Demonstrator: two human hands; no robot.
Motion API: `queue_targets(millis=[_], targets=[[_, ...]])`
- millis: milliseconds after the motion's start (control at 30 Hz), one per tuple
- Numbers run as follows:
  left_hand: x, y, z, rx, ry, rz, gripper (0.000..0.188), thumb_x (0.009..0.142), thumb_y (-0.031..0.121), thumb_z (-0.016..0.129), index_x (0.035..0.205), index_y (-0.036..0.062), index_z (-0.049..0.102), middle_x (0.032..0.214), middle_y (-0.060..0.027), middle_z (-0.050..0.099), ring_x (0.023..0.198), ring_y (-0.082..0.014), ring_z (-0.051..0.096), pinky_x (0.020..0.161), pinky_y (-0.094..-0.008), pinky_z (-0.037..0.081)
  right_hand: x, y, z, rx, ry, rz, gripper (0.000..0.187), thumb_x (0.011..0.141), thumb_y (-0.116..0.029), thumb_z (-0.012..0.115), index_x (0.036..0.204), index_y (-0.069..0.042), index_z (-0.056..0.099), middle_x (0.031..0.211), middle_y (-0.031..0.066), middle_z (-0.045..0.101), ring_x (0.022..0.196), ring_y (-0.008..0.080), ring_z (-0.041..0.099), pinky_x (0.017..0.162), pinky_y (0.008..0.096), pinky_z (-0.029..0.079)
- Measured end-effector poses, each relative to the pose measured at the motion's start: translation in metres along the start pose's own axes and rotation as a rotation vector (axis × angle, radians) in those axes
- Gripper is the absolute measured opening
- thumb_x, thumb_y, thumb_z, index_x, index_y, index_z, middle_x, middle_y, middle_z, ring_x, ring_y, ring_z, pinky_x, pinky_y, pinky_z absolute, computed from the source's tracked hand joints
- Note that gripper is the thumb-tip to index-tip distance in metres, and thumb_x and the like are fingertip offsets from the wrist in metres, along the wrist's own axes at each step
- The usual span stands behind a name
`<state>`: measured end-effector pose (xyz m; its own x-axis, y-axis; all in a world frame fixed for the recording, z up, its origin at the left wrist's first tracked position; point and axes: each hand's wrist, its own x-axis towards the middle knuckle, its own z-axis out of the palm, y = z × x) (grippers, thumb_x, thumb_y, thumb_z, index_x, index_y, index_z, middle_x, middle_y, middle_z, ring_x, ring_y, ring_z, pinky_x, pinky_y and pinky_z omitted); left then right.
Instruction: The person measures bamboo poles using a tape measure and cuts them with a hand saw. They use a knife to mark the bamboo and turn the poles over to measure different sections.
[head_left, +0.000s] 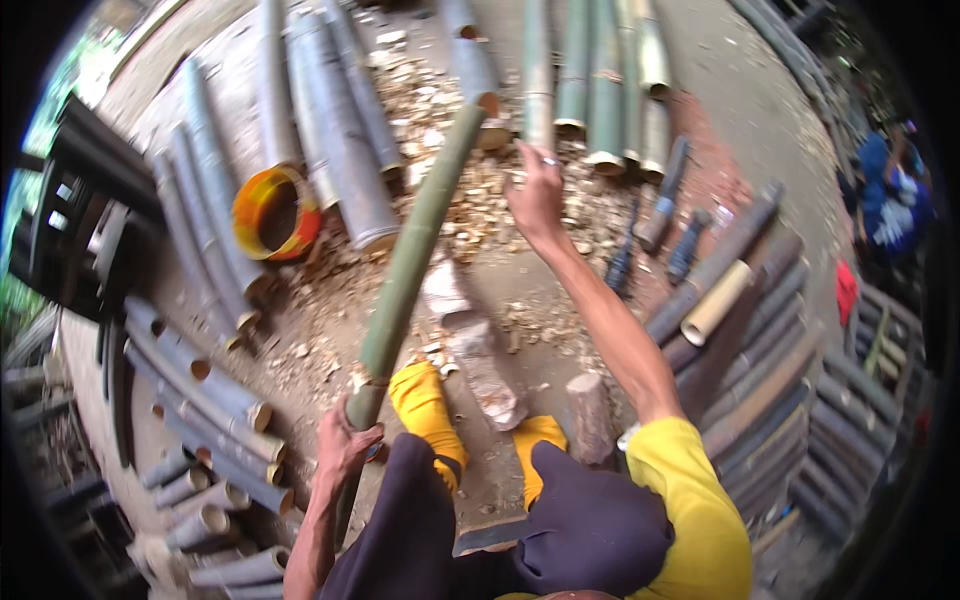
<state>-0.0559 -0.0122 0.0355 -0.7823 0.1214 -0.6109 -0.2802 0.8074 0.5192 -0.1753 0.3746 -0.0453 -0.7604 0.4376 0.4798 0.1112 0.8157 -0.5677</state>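
The left hand (343, 442) is clenched around the lower part of a green bamboo pole (420, 245), its forearm (316, 535) rising steeply from the lower edge beside the dark-trousered left knee (395, 520). The pole slants up and to the right across the space in front of the person, its far end over the wood chips (480, 215) on the ground and its near end running down past the hand. The right arm (612, 320) reaches far forward from a yellow sleeve (690, 490), angled inward and nearly straight. The right hand (538, 200) has its fingers partly bent near the end of a lying pale-green pole (538, 75); whether it grasps or only touches that one, I cannot tell.
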Motion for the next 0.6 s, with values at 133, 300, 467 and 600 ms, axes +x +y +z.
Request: queue_targets(millis=[133, 300, 467, 600], targets=[[-0.007, 0.006, -0.011, 0.047, -0.02, -0.067, 0.046, 0.058, 0.025, 0.071, 0.094, 0.0004, 0.058, 0.077, -0.0159, 0.062, 0.071, -0.026, 0.062, 0.068, -0.0362, 0.048, -0.03, -0.068, -0.009, 0.461, -0.285, 0.236, 0.033, 0.077, 0.001, 0.059, 0.11, 0.003, 0.058, 0.101, 0.0225, 0.059, 0.083, 0.0285, 0.061, 0.073, 0.0375, 0.054], [-0.014, 0.003, -0.011, -0.041, 0.072, -0.027, 0.044, 0.059, 0.025, 0.069, 0.092, -0.0002, 0.057, 0.072, -0.0144, 0.06, 0.067, -0.0259, 0.06, 0.066, -0.0357, 0.048, -0.036, -0.088, 0.023, 0.536, -0.407, 0.117, 0.025, 0.077, -0.006, 0.06, 0.1, 0.005, 0.059, 0.083, 0.0189, 0.064, 0.074, 0.0278, 0.065, 0.066, 0.0371, 0.051], [-0.016, 0.003, -0.014, -0.074, 0.097, -0.079, 0.046, 0.059, 0.026, 0.069, 0.095, -0.0007, 0.057, 0.073, -0.0136, 0.061, 0.067, -0.0239, 0.06, 0.066, -0.0353, 0.048, -0.053, -0.119, 0.022, 0.632, -0.297, 0.071, 0.025, 0.078, -0.004, 0.059, 0.101, 0.004, 0.058, 0.086, 0.019, 0.063, 0.078, 0.0262, 0.064, 0.068, 0.0371, 0.052], [-0.013, -0.012, -0.016, -0.166, 0.176, -0.043, 0.046, 0.06, 0.026, 0.07, 0.095, -0.0014, 0.058, 0.075, -0.012, 0.061, 0.068, -0.0203, 0.06, 0.067, -0.0334, 0.049, -0.038, -0.119, 0.058, 0.15, -0.444, -0.492, 0.039, 0.071, 0.004, 0.055, 0.11, 0.002, 0.054, 0.101, 0.0239, 0.058, 0.104, 0.0359, 0.051, 0.087, 0.0456, 0.047]])
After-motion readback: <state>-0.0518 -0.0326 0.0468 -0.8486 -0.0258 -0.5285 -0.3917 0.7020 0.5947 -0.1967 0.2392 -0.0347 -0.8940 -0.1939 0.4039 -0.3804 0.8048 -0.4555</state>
